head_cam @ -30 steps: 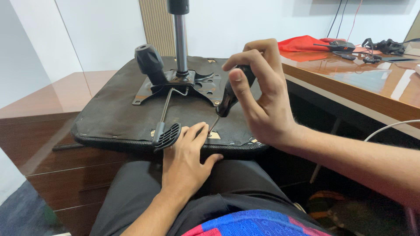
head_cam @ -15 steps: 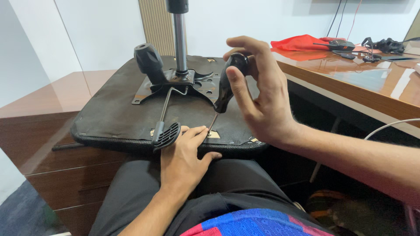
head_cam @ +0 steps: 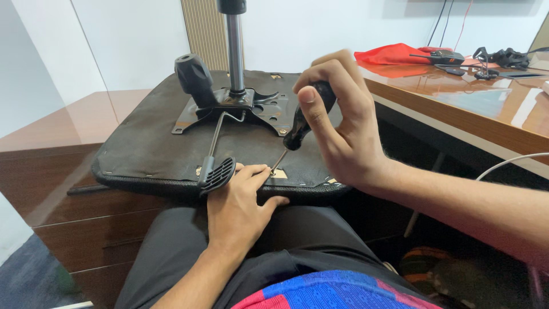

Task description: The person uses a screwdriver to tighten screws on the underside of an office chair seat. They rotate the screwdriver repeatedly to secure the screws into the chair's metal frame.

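Gripping the black handle of a screwdriver point(head_cam: 301, 123), the right hand point(head_cam: 337, 129) has its fingers wrapped tight around it, thumb pressed along the side. The thin shaft slants down and left to a screw point at the near edge of an upturned chair seat point(head_cam: 148, 143), whose underside faces up. The left hand point(head_cam: 237, 209) lies on that same edge with its fingers pressed flat and close together, holding no tool; the fingertips sit just beside the screwdriver tip — the main hazard. If the slanted tip cams out of the screw head under load, it is likely to skid into those fingers. The angle of the shaft makes a slip more probable than a square approach would.

Beside the left hand is a black lever paddle point(head_cam: 217, 173) on a bent rod, leading to the metal mechanism plate point(head_cam: 240, 109) and gas column point(head_cam: 234, 46). The seat overhangs the person's lap — uneven pressure could tip or shift it. A wooden desk point(head_cam: 457, 109) stands to the right.
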